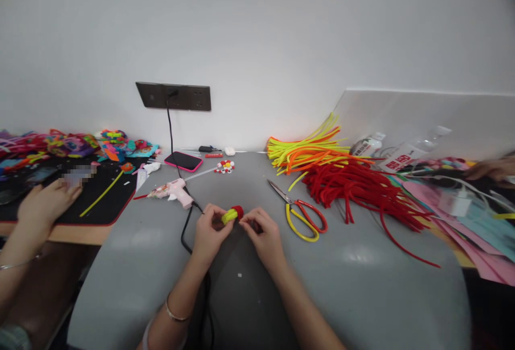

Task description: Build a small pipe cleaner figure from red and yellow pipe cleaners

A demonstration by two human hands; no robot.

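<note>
Between my hands is a small bundle of coiled pipe cleaner [231, 215], yellow-green on the left with a red part on the right. My left hand [210, 232] pinches its yellow side between thumb and fingers. At the red end, my right hand [263, 232] has its thumb and fingertips pressed together; whatever they hold is too small to make out. To the right lie scissors [308, 221] with one yellow and one red handle. A pink glue gun [173, 192] rests left of my hands, its black cord running down past my left wrist.
Bundles of yellow and orange pipe cleaners [309, 149] and red pipe cleaners [358, 186] lie at the back right. A pink-edged phone [184, 161] is at the back left. Another person's hand [48, 205] is over the black mat at far left; another hand [493, 169] shows at far right.
</note>
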